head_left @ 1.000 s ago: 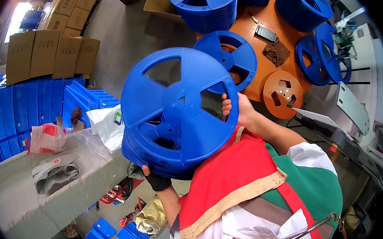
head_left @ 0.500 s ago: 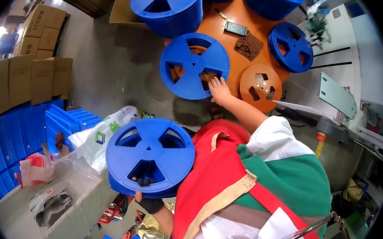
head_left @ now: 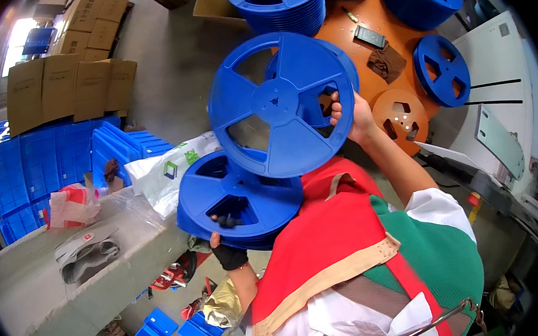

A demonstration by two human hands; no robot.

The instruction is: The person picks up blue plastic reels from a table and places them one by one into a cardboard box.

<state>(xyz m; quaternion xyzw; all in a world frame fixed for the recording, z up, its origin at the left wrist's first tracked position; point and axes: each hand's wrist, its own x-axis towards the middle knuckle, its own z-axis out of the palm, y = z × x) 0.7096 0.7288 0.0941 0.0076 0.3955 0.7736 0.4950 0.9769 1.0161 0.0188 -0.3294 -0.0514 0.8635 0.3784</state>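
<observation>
At the far left, flattened brown cardboard boxes are stacked above a block of blue plastic crates, and a grey concrete ledge runs diagonally below them, its edge close to the person's left side. A stack of round blue plastic reels is carried from beneath by the left hand, which is covered by a dark fingerless glove; its fingertips are hooked through a cut-out, closed on the stack. The stack's left rim almost meets a white plastic bag lying on the ledge. Above it, a single blue plastic reel is held tilted, gripped through an opening by the bare right hand; its lower rim overlaps the stack. Bare grey floor is left open behind. To the right, more blue reels are seen on a round orange table, with a white machine just beside it.
</observation>
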